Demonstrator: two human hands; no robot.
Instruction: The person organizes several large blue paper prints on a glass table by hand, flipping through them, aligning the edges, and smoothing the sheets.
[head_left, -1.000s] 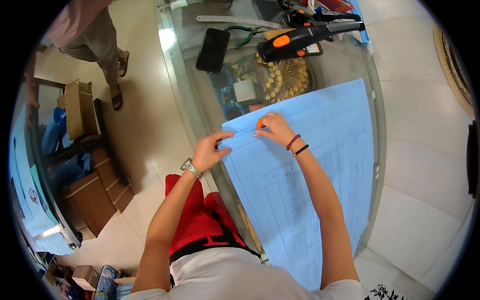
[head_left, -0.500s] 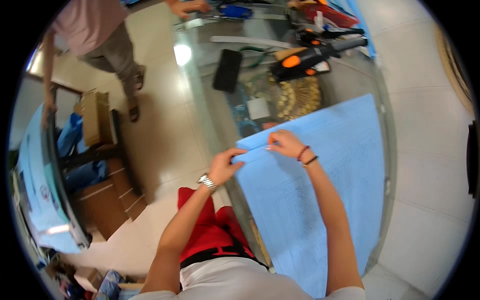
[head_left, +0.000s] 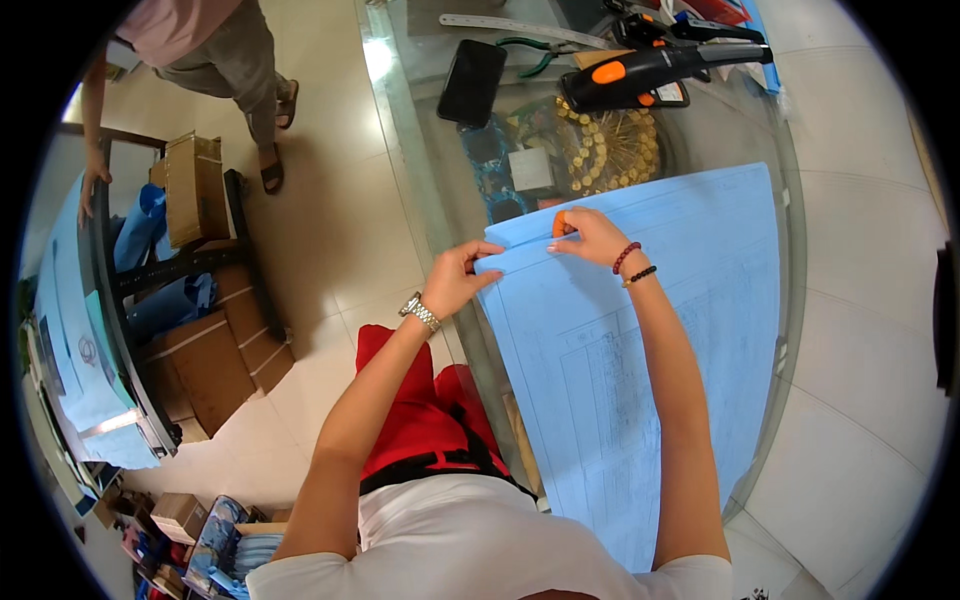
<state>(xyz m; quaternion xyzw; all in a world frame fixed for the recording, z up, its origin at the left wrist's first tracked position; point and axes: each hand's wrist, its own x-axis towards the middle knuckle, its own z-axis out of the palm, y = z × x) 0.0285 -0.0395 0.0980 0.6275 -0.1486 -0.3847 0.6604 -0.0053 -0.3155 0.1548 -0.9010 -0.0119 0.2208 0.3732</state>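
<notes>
A large blue sheet point(head_left: 600, 330) with fine printed lines, like a drawing print, lies over the glass table. Its far edge is folded or layered, making a narrow strip. At the far left corner, my left hand point(head_left: 458, 280) pinches the sheet's edge between thumb and fingers. My right hand point(head_left: 592, 242) is just to the right on the same edge, fingers closed round a small orange object point(head_left: 560, 222). Most of that object is hidden in the fingers, so I cannot tell its kind.
Beyond the sheet on the glass table point(head_left: 425, 180) are a black phone point(head_left: 472, 82), green-handled pliers point(head_left: 540, 62), a metal ruler point(head_left: 520, 28) and a black-and-orange handheld tool point(head_left: 640, 75). Another person point(head_left: 225, 60) stands at the far left by a rack with cardboard boxes point(head_left: 195, 190).
The view has shifted, and the tabletop things appear higher in it. My hands keep their places on the sheet's far edge, with the orange object still in the right one.
</notes>
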